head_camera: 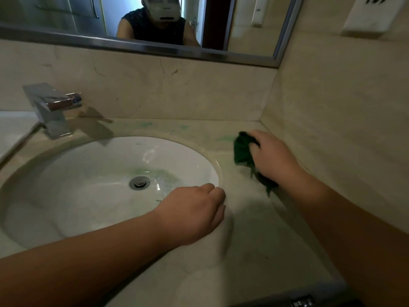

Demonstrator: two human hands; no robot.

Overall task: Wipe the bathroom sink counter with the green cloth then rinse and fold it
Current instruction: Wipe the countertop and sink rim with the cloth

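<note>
The green cloth (242,151) is bunched up on the beige marble counter (254,229), right of the white oval sink (99,196). My right hand (274,156) presses down on the cloth and grips it, near the right wall corner. My left hand (194,213) rests on the counter at the sink's right rim, fingers curled under with nothing visible in them. Faint green smears mark the counter behind the sink and the basin near the drain (139,182).
A chrome square faucet (52,109) stands at the back left of the sink. A mirror (155,23) with a metal frame hangs above the backsplash. The right wall (343,129) closes in the counter, with a white socket plate (374,14) high up.
</note>
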